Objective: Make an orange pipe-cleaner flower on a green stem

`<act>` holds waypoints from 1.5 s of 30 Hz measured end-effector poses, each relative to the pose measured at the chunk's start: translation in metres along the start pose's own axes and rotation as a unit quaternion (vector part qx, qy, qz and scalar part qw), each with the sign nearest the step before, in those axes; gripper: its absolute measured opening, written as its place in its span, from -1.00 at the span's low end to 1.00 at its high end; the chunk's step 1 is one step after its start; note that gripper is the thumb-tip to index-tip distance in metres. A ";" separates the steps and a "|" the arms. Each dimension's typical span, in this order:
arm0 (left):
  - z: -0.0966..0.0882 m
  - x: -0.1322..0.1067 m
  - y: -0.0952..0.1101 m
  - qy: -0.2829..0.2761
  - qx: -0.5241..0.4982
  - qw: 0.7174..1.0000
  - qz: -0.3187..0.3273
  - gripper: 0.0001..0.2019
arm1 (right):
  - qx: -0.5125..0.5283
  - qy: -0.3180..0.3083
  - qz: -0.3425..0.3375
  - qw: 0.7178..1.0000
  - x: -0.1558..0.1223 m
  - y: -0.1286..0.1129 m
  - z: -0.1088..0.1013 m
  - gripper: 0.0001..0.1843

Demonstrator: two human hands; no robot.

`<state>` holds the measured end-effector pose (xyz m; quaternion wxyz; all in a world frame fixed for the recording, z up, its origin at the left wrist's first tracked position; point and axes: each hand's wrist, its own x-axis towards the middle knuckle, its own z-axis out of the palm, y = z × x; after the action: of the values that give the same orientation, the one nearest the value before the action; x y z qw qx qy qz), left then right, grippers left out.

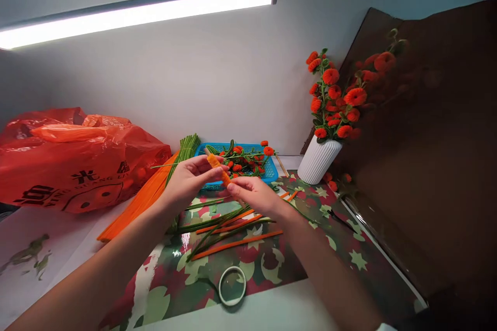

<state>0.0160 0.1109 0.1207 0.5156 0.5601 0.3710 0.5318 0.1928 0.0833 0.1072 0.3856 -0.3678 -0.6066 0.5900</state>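
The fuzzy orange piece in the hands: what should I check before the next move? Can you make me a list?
1. Fuzzy orange piece held: ok, the fingers of the left hand and right hand are on it.
2. Spare orange sticks close by: ok, on the patterned sheet.
3. Green sticks sorted from orange ones: not ok, some cross.
4. Round roll on the sheet: ok, near its front edge.
5. Dark thing at right is scissors: cannot tell, too dim.

Orange fuzzy piece [214,161] held between left hand [193,175] and right hand [254,194] above bench [287,304]. Green stems [212,225] and orange strips [240,244] scattered below. Orange flowers [268,151] heaped in blue basket [275,171]; more held in white vase [320,161].
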 end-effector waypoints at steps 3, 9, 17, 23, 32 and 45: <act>0.001 0.000 -0.002 0.001 -0.046 0.999 0.014 -0.51 | -0.022 -0.077 0.060 0.995 -0.013 -0.016 -0.014 -0.58; 0.033 -0.026 0.003 -0.148 -0.193 0.967 -0.068 -0.47 | 0.002 -0.046 0.006 0.999 -0.048 -0.014 -0.011 -0.54; 0.078 -0.070 -0.007 -0.065 -0.393 0.899 -0.183 -0.46 | -0.072 0.115 0.021 0.991 -0.092 0.046 0.040 -0.47; 0.068 -0.077 -0.017 -0.031 -0.397 0.881 -0.255 -0.35 | -0.292 0.228 -0.008 0.929 -0.104 0.061 0.064 -0.59; 0.051 -0.077 -0.008 0.035 -0.415 0.874 -0.251 -0.36 | -0.373 0.219 -0.007 0.902 -0.112 0.051 0.077 -0.58; -0.013 -0.049 0.050 0.145 -0.395 0.901 -0.105 -0.46 | -0.509 0.173 0.016 0.843 -0.143 0.059 0.060 -0.64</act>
<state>-0.0106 0.0566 0.1572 0.6876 0.1851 0.2581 0.6529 0.1997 -0.0693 0.0428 0.2333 -0.6184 -0.7389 0.1309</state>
